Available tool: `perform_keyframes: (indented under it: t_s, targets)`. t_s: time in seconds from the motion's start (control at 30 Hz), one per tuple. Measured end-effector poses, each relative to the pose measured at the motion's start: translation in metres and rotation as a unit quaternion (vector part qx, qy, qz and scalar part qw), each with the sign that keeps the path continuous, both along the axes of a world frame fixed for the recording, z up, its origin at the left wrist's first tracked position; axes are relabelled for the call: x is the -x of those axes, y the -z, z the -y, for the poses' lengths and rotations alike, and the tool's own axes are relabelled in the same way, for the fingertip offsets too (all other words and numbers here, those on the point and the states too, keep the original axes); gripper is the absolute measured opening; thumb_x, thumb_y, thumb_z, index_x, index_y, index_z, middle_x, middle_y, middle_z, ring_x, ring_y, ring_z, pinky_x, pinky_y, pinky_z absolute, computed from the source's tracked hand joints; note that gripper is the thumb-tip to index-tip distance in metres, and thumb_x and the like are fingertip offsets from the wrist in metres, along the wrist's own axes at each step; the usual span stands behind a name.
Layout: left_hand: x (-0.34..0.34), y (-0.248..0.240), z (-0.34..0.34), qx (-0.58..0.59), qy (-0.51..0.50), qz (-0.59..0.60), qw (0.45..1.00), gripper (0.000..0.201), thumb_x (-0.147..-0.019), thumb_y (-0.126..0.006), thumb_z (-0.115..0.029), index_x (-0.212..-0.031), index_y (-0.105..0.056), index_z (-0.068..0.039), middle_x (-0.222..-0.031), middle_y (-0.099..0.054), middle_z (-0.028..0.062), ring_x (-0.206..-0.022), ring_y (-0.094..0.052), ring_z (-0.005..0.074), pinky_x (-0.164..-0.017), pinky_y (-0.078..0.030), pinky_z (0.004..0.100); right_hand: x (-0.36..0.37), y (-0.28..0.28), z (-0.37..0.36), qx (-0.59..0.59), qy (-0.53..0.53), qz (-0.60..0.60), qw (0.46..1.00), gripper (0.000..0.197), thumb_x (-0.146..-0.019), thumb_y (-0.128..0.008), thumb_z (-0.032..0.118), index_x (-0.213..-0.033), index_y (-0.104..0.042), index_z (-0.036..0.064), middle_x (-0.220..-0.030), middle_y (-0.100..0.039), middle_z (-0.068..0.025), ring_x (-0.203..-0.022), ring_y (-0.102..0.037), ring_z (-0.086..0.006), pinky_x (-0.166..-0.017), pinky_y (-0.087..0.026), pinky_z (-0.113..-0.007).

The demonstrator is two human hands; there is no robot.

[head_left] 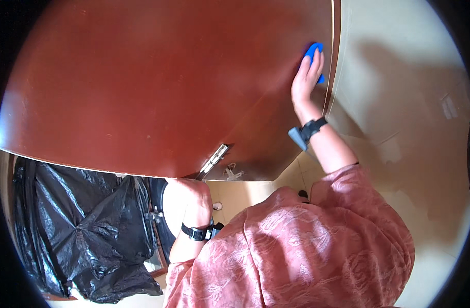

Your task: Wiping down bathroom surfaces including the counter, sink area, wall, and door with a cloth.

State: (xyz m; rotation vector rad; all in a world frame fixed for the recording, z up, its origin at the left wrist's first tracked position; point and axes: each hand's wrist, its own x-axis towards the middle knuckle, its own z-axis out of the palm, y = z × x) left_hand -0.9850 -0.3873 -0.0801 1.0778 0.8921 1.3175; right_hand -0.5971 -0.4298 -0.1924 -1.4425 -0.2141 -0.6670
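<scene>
A large red-brown wooden door [158, 87] fills the upper view. My right hand [307, 79] lies against its surface near the right edge, holding a folded blue cloth [312, 50] under the fingers. At the door's lower edge is my left hand [194, 192]; its fingers are hidden, so whether they grip the edge is unclear. Just right of that hand, a metal bolt latch [213, 160] is fixed to the door, with a small metal handle [233, 172] beside it. Each wrist wears a black strap.
A black plastic sheet [91, 226] hangs at the lower left, beside a dark frame with a metal fitting [155, 214]. On the right is a pale wall [394, 87] carrying a shadow. Tan floor [240, 195] shows below the door.
</scene>
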Motion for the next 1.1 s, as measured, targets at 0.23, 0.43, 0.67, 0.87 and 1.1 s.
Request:
perform_keyframes:
  t_s: [0.23, 0.43, 0.67, 0.87, 1.1]
  targets:
    - [0.012, -0.004, -0.003, 0.067, 0.057, 0.057, 0.995, 0.065, -0.104, -0.044, -0.053, -0.151, -0.041, -0.009, -0.152, -0.047, 0.0105, -0.137, -0.046, 0.0289, -0.115, -0.036, 0.0455, 0.206, 0.033, -0.007, 0.088, -0.164, 0.083, 0.979, 0.060, -0.099, -0.059, 0.031, -0.150, -0.043, 0.0051, -0.160, -0.026, -0.0278, -0.148, -0.024, -0.0497, -0.119, -0.016, -0.063]
    - [0.001, -0.028, -0.022, 0.302, 0.181, 0.292, 0.889, 0.065, -0.104, -0.044, -0.053, -0.152, -0.041, -0.009, -0.152, -0.047, 0.0102, -0.137, -0.046, 0.0282, -0.116, -0.034, 0.0449, 0.256, 0.067, -0.008, 0.155, -0.212, 0.184, 0.947, 0.057, -0.083, -0.077, 0.024, -0.135, -0.059, 0.0094, -0.158, -0.034, -0.0242, -0.146, -0.031, -0.0481, -0.116, -0.018, -0.069]
    - [-0.004, 0.047, -0.027, -0.016, 0.129, 0.049, 0.990, 0.060, -0.107, -0.047, -0.047, -0.148, -0.042, -0.003, -0.150, -0.046, 0.0060, -0.133, -0.044, 0.0217, -0.115, -0.032, 0.0357, 0.221, 0.080, -0.022, 0.077, -0.078, -0.010, 0.994, 0.055, -0.103, -0.053, 0.032, -0.148, -0.044, 0.0032, -0.158, -0.033, -0.0237, -0.144, -0.033, -0.0454, -0.119, -0.024, -0.054]
    - [0.015, 0.101, -0.060, -0.099, 0.102, 0.045, 0.989, 0.055, -0.112, -0.037, -0.035, -0.154, -0.035, 0.000, -0.158, -0.039, 0.0038, -0.139, -0.038, 0.0158, -0.120, -0.024, 0.0291, 0.238, 0.151, -0.039, -0.048, -0.102, -0.288, 0.951, 0.066, -0.107, -0.043, 0.044, -0.157, -0.029, 0.0026, -0.161, -0.027, -0.0237, -0.148, -0.028, -0.0411, -0.122, -0.023, -0.046]
    - [0.022, 0.116, -0.078, -0.051, 0.191, 0.167, 0.966, 0.051, -0.113, -0.036, -0.025, -0.155, -0.034, 0.004, -0.160, -0.038, 0.0061, -0.141, -0.040, 0.0152, -0.119, -0.026, 0.0269, 0.278, 0.102, -0.044, -0.325, -0.199, -0.502, 0.777, 0.065, -0.107, -0.044, 0.043, -0.155, -0.032, -0.0002, -0.159, -0.035, -0.0178, -0.147, -0.035, -0.0291, -0.120, -0.028, -0.040]
